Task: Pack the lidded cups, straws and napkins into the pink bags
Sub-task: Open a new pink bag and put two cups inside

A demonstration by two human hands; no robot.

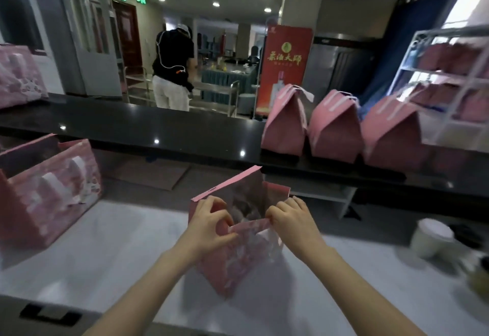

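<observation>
- An open pink bag [238, 259] stands upright on the white worktop [105, 243], at the centre of the view and directly in front of the person. Its mouth faces up, and the far wall rises higher than the near one.
- The left hand [209, 222] grips the bag's left side at the mouth. The fingers are curled over the edge and the thumb is pressed to the top corner of the near wall.
- The right hand [291, 219] pinches the right end of the near rim between thumb and fingertips. The other fingers are bent and held close together.
- Something pale and blurred shows inside the bag; it cannot be identified.
- A white lidded cup [431, 237] sits on the worktop well to the right of the bag, apart from both hands.
- A row of three closed pink bags [334, 129] with white handles stands on the black counter [158, 124] behind the worktop, to the right. The bags are just beside one another.
- A larger open pink carrier [50, 184] stands at the left edge of the view with white items inside, too blurred to name.
- Another pink carrier [18, 76] sits on the counter at the far left.
- A white shelf rack [449, 29] at the far right holds more pink bags on several levels.
- Beyond the counter are a red banner [287, 65] and a second person [173, 65] in a black top and white trousers.
</observation>
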